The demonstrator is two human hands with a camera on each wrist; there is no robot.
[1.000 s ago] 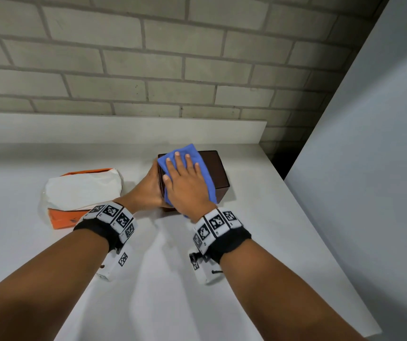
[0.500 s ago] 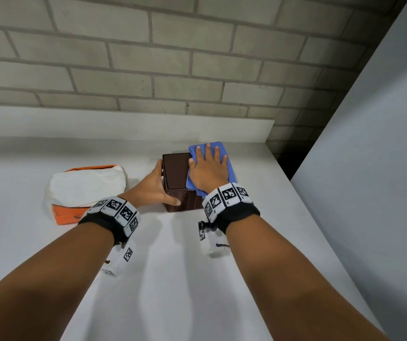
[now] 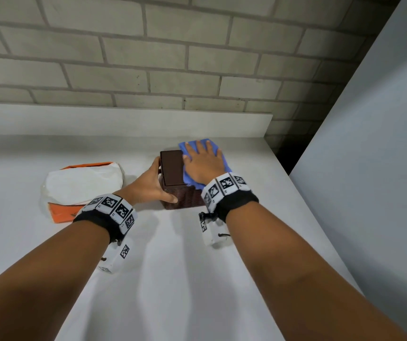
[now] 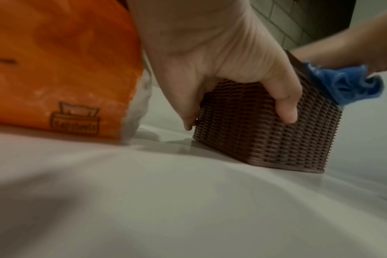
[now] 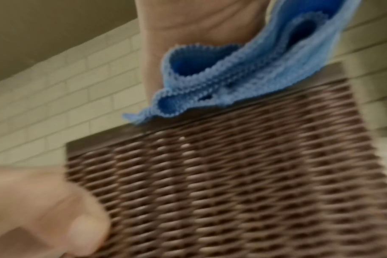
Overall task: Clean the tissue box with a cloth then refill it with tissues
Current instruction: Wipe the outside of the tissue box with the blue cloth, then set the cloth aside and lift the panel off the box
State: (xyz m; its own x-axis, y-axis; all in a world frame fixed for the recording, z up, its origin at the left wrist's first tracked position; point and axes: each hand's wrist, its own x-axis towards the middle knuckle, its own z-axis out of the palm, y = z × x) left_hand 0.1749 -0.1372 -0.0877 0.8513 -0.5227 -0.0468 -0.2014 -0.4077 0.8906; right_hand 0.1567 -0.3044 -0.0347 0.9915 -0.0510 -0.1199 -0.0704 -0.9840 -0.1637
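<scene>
A brown woven tissue box (image 3: 173, 168) (image 4: 263, 132) (image 5: 232, 174) stands on the white counter (image 3: 185, 254). My left hand (image 3: 152, 185) (image 4: 221, 73) grips its near-left corner, thumb on the front wall and fingers round the left side. My right hand (image 3: 203, 163) lies flat with straight fingers on a blue cloth (image 3: 187, 177) (image 4: 347, 85) (image 5: 221, 76), pressing it onto the right part of the box's top. The cloth's edge hangs over the top rim. An orange and white pack of tissues (image 3: 82, 188) (image 4: 62, 69) lies to the left of the box.
A grey brick wall (image 3: 148, 57) and a low white ledge (image 3: 123, 121) close the back of the counter. A grey panel (image 3: 369, 168) rises on the right, and a dark gap (image 3: 283, 153) sits in the far right corner.
My right hand and the cloth have slid from the box's left and near part across to its right side, uncovering the left of the top. My left hand keeps its grip.
</scene>
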